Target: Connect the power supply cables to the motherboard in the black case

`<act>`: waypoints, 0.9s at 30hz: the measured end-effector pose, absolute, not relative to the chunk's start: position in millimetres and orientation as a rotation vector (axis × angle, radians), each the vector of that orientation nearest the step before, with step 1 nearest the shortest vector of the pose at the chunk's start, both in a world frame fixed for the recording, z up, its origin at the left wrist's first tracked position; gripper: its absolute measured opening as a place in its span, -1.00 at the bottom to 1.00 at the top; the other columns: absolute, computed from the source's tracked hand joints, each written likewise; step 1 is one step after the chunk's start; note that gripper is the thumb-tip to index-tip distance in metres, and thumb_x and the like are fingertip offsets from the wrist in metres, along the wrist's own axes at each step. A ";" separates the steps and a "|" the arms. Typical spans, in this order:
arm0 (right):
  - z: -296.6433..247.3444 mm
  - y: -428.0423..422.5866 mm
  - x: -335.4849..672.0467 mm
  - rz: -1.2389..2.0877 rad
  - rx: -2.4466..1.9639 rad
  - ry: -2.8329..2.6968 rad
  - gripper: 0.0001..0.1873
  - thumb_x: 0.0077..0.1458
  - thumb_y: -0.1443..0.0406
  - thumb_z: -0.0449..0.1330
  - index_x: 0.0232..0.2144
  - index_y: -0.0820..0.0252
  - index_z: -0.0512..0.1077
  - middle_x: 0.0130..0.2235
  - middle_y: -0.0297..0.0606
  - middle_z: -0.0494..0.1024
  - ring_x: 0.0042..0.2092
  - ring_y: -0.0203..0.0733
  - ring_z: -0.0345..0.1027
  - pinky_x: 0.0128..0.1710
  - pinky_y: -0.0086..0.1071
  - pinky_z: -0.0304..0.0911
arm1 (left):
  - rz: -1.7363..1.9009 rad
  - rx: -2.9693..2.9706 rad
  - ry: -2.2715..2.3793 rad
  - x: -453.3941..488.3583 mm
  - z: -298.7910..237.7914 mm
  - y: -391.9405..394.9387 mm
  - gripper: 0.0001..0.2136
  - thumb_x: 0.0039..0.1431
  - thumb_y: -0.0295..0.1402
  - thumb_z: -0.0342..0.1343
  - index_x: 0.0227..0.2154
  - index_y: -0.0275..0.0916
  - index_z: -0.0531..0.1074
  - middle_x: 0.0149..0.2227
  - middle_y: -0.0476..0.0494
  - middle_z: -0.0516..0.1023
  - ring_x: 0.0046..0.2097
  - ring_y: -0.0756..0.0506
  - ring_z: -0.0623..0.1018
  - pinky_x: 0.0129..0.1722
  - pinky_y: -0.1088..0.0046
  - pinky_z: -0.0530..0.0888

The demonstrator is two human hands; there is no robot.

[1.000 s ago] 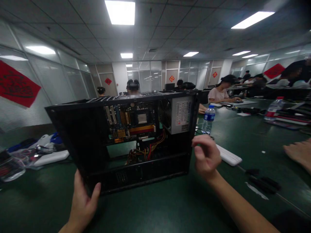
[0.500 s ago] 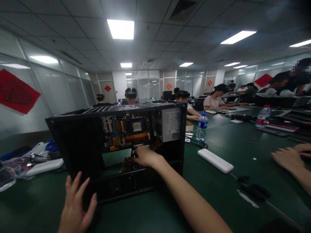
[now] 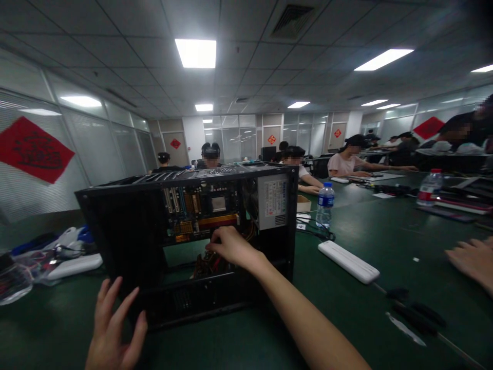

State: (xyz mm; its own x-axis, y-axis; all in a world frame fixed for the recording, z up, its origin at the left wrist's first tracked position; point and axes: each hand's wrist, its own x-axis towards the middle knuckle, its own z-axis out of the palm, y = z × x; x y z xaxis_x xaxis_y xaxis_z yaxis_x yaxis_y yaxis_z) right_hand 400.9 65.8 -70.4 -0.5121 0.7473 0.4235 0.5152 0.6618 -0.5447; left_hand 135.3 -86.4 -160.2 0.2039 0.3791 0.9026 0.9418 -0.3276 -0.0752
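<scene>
A black computer case (image 3: 192, 290) stands on the table with its side panel off. Inside it are a motherboard (image 3: 192, 203) with orange and yellow slots and, at upper right, a power supply (image 3: 271, 203) with a white label. My right hand (image 3: 233, 246) reaches into the case below the motherboard, thumb and fingers pinched on a bundle of power cables (image 3: 206, 264); the fingertips' exact hold is partly in shadow. Fingers spread, my left hand (image 3: 115, 329) is beside the case's lower left front edge and holds nothing.
On the right are a water bottle (image 3: 325, 205), a white power strip (image 3: 348, 262), black-handled tools (image 3: 419, 313) and another person's hand (image 3: 472, 262). Plastic bags (image 3: 65, 252) and a second white strip (image 3: 75, 266) lie at left. Several people sit farther back.
My right hand has closed more tightly at the cables, which have lifted slightly. My left hand shifted a little left and down. The whole view has moved slightly.
</scene>
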 end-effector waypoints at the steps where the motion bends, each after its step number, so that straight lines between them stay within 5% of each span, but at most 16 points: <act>1: -65.7 62.4 401.0 0.449 -0.932 -2.198 -0.82 0.12 0.24 0.32 -0.36 0.29 0.59 -0.30 -0.15 0.60 -0.20 -0.17 0.45 -0.21 -0.42 0.17 | -1.067 -1.839 -1.168 136.5 -154.5 -89.4 -0.25 0.14 -0.54 0.14 0.33 0.14 0.05 0.39 -0.11 0.06 0.38 -0.37 0.11 0.33 -0.18 0.15; 3: -55.9 54.2 401.4 0.418 -0.805 -2.139 -0.83 0.12 0.25 0.32 -0.36 0.29 0.58 -0.30 -0.17 0.59 -0.21 -0.20 0.44 -0.20 -0.42 0.18 | -1.040 -1.931 -1.057 145.3 -136.3 -93.1 -0.31 0.13 -0.57 0.13 0.27 0.18 0.18 0.28 -0.04 0.30 0.28 -0.26 0.33 0.31 0.02 0.27; 6: -41.3 41.0 403.3 0.368 -0.613 -2.051 -0.84 0.14 0.28 0.32 -0.39 0.31 0.55 -0.31 -0.21 0.57 -0.24 -0.25 0.42 -0.20 -0.43 0.20 | -1.067 -2.142 -1.161 176.7 -94.6 -87.2 -0.53 0.22 -0.41 0.07 0.20 -0.06 0.30 0.10 -0.12 0.49 0.07 -0.15 0.53 0.14 0.29 0.48; 9: -29.5 30.3 407.5 0.335 -0.517 -1.957 -0.85 0.13 0.31 0.32 -0.42 0.32 0.53 -0.34 -0.23 0.55 -0.27 -0.28 0.40 -0.22 -0.43 0.21 | -1.102 -2.210 -1.475 218.3 -50.4 -68.9 -0.56 0.25 -0.19 0.05 0.15 -0.19 0.37 0.15 -0.20 0.48 0.12 -0.21 0.50 0.15 0.24 0.44; 12: -21.7 23.6 414.7 0.357 -0.492 -1.888 -0.87 0.13 0.33 0.31 -0.43 0.30 0.52 -0.36 -0.26 0.55 -0.28 -0.29 0.41 -0.22 -0.44 0.23 | -0.997 -2.535 -1.781 249.9 -21.5 -50.1 -0.64 0.28 -0.12 -0.04 -0.08 -0.21 0.53 -0.09 -0.15 0.61 -0.08 -0.19 0.58 -0.04 0.31 0.49; 16: -17.2 21.6 425.4 0.426 -0.467 -1.873 -0.88 0.14 0.33 0.29 -0.43 0.27 0.53 -0.37 -0.30 0.56 -0.29 -0.30 0.42 -0.23 -0.43 0.24 | -1.175 -2.752 -1.947 266.8 -9.5 -36.2 -0.59 0.28 -0.08 -0.08 -0.37 -0.27 0.54 -0.37 -0.10 0.58 -0.33 -0.11 0.51 -0.35 0.44 0.40; 22: -16.9 29.7 430.0 0.856 -0.418 -1.715 -0.77 0.09 0.26 0.31 -0.19 0.24 0.54 -0.19 -0.24 0.61 -0.15 -0.23 0.47 -0.13 -0.38 0.32 | -1.442 -2.731 -1.872 267.9 -10.2 -33.1 -0.62 0.25 -0.07 -0.01 -0.42 -0.29 0.49 -0.43 -0.04 0.49 -0.38 -0.03 0.41 -0.39 0.50 0.31; 27: -15.2 30.0 433.9 1.086 -0.507 -1.722 -0.69 0.05 0.28 0.30 -0.14 0.30 0.54 -0.21 -0.18 0.60 -0.22 -0.22 0.46 -0.22 -0.37 0.33 | -1.542 -2.639 -1.848 263.6 -15.3 -33.7 -0.65 0.26 -0.09 0.00 -0.43 -0.27 0.48 -0.44 -0.04 0.51 -0.37 -0.04 0.45 -0.37 0.49 0.32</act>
